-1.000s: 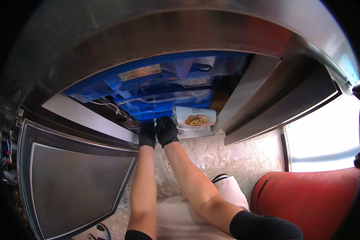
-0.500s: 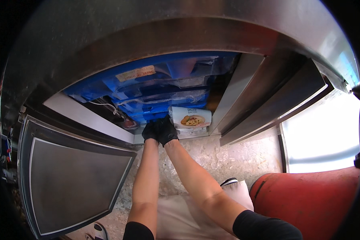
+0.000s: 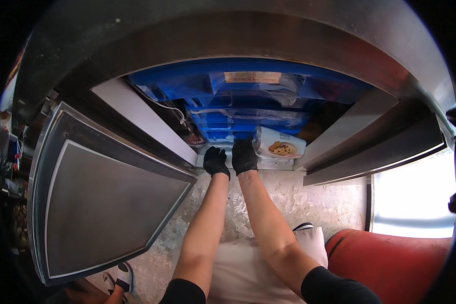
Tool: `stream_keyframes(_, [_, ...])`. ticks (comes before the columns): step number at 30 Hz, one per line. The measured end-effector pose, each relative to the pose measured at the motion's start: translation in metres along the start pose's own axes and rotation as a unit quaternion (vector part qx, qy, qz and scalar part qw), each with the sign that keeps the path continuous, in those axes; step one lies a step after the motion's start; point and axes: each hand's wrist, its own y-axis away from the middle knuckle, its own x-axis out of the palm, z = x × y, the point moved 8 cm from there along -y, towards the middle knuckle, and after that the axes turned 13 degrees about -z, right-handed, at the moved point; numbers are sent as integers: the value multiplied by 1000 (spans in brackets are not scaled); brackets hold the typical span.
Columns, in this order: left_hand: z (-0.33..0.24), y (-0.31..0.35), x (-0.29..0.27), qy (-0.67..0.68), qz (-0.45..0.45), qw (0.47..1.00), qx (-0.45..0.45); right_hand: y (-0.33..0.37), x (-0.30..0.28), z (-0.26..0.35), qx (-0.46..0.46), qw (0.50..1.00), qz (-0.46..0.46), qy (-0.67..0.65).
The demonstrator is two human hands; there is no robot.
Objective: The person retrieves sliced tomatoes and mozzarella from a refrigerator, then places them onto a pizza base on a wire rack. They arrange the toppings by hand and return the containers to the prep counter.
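Both my hands wear black gloves and reach low into an open metal cabinet. My left hand (image 3: 217,161) is at the pale cabinet floor (image 3: 203,155), its fingers a little bent and apart, with nothing seen in them. Just right of it, my right hand (image 3: 244,154) reaches against the left end of a white food packet (image 3: 280,144) printed with a picture of a dish. The right fingers are dark and mostly hidden, so any grip does not show. Behind the hands, blue plastic crates (image 3: 248,112) stand stacked, with clear plastic film on them.
A metal door (image 3: 111,207) stands open at left, another door (image 3: 380,157) at right. A red cylinder (image 3: 390,261) lies lower right. A white cord (image 3: 169,108) hangs left of the crates. Another person's sandalled foot (image 3: 124,278) shows at lower left.
My hands were together and have moved apart, the left one drawing away from the right. The view has turned, so the crates and packet appear farther right.
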Motion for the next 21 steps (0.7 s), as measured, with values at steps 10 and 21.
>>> stream_keyframes(10, [-52,2,2,146,-242,956,-73,15,94,8,-406,-109,49,906])
stream_keyframes(21, [-27,-27,-14,95,-255,961,-44,23,19,0,-504,58,41,861])
